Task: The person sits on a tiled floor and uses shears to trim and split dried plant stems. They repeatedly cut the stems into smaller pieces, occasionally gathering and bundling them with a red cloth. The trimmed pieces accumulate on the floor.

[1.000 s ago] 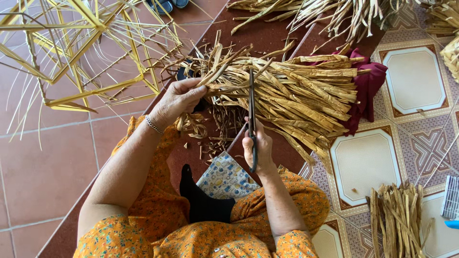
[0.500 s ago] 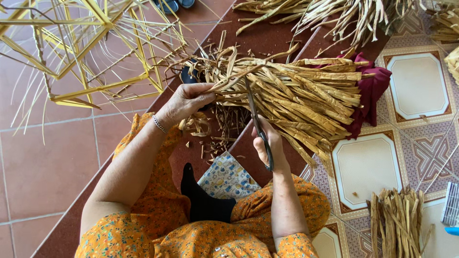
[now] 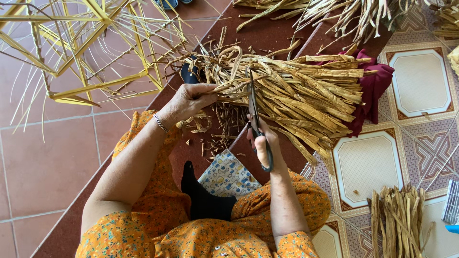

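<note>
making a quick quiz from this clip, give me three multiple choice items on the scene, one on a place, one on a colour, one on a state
1. Where does the dark red cloth lie?
A. under the far end of the bundle of dried leaf strips
B. over the person's knee
C. on the yellow frame

2. What colour is the sock on the person's foot?
A. white
B. black
C. yellow

3. What is the right hand doing?
A. resting flat on the floor
B. holding a cup
C. gripping scissors whose blades point up into the bundle

Answers:
1. A, the cloth shows from beneath the strips at the bundle's right end.
2. B, the sock is plainly black against the orange flowered clothing.
3. C, its fingers are through the handles, while the left hand grips the bundle's cut end.
</note>
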